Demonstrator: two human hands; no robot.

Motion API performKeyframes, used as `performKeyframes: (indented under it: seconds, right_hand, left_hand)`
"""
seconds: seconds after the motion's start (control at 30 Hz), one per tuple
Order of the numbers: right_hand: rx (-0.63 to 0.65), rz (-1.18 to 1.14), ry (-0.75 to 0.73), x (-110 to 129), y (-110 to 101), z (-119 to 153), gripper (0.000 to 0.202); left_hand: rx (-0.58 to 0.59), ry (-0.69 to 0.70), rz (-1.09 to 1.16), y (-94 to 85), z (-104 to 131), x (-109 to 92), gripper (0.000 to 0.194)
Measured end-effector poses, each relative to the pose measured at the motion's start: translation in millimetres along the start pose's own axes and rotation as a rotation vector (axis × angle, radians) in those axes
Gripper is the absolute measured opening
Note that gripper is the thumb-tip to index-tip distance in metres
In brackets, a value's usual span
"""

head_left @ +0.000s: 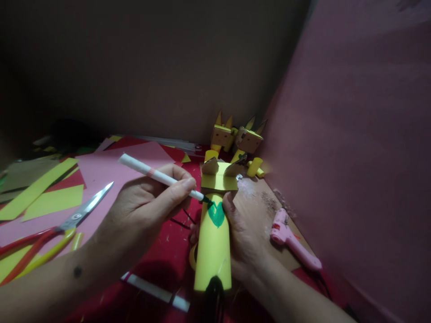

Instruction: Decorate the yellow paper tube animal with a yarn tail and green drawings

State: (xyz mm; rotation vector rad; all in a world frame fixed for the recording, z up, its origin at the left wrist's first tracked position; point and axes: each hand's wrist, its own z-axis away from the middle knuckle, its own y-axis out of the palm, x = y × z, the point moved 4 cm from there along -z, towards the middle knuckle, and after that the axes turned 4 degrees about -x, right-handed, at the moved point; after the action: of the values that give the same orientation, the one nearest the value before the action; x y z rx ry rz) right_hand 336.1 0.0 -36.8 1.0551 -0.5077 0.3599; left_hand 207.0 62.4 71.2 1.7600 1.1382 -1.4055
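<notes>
My left hand [151, 197] pinches a white felt-tip marker [158, 176], its dark green tip touching the yellow paper animal figure [213, 255]. A green heart [216, 214] is drawn on the figure's tube-shaped body, with paler streaks inside it. My right hand [242, 237] grips the body from the right, the thumb near the heart; its other fingers are mostly hidden behind the tube. At the far end sits the figure's boxy yellow head [219, 177] with brown cardboard ears. A black tail-like strip [214, 296] comes off the near end.
Scissors [76, 217] with red and yellow handles lie left on pink paper [97, 172] and yellow scraps. A pink glue gun [292, 240] rests right, on a cardboard sheet [259, 202]. Two similar cardboard-headed figures [235, 137] stand at the back. A white strip [155, 289] lies in front.
</notes>
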Motion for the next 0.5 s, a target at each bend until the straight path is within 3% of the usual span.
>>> performKeyframes:
  seconds: [0.5]
  right_hand:
    - [0.040,-0.003,0.013,2.2,5.1,2.7,0.063]
  left_hand:
    - [0.012,-0.017,-0.068,2.1,3.5,-10.1,0.027]
